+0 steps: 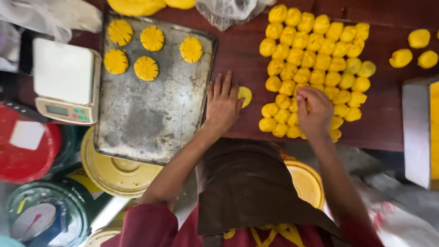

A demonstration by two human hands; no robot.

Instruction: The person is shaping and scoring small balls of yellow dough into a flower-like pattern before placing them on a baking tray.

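1. The left hand (222,103) lies open and flat on the dark wooden table (238,50), palm pressing a yellow dough piece (245,95) that peeks out at its right edge, just beside the right rim of the metal baking tray (151,119).
2. The right hand (315,112) is closed in a pinch on one dough ball (297,104) at the near edge of the big cluster of dough balls (315,50), which sits well to the right of the tray.
3. Five flattened, scored discs (146,68) lie in the tray's far left part; the rest of it shows bare metal.
4. A white kitchen scale (66,80) stands just left of the tray.
5. To my eye this is the flattening step: one piece is being pressed while another is picked up.
6. The next move looks to call for lifting the palm cleanly off the soft piece and carrying it left onto the tray without tearing it.
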